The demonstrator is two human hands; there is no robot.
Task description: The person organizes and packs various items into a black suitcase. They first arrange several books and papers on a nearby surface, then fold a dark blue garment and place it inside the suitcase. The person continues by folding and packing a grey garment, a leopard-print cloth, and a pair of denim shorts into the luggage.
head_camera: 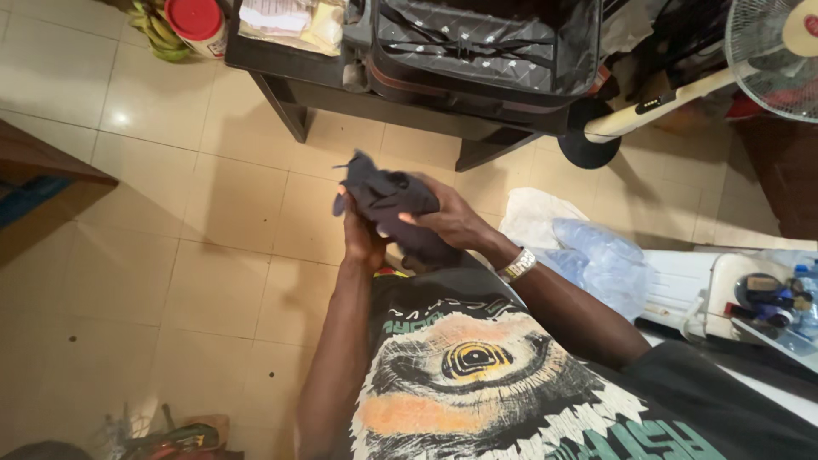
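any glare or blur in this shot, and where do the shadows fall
Head view: a small glare spot on the floor tile at upper left; the table casts a soft shadow on the tiles beneath it; both hands and the dark cloth look fairly sharp; edges bend slightly from the wide lens.

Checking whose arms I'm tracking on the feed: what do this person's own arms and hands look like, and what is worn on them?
Both forearms are bare, with no gloves and no long sleeves. The right hand has a silver, metal-link bracelet or watch band at the wrist. The left hand wears nothing I can see. A black short sleeve of a printed T-shirt shows at the right upper arm.
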